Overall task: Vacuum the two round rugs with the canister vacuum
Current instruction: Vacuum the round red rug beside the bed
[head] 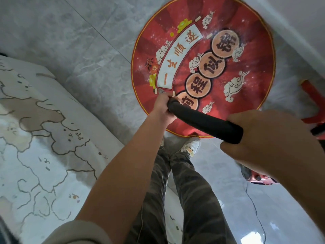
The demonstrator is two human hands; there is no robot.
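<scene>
A round red rug [246, 71] with white clouds and printed characters lies on the grey tile floor ahead of my feet. A black vacuum wand [202, 118] slants from lower right to upper left over the rug's near edge. My left hand [163, 108] grips the wand's far end, low over the rug. My right hand [263, 138] grips the near end, close to the camera. The nozzle is hidden behind my left hand. A red canister vacuum [258, 178] shows partly below my right wrist.
A pale rug with a brown outline pattern [35, 138] covers the floor at left. A red frame [311, 95] stands at the right edge. A thin black cord [256, 208] trails over the tiles at lower right. A white wall base [290, 23] runs beyond the red rug.
</scene>
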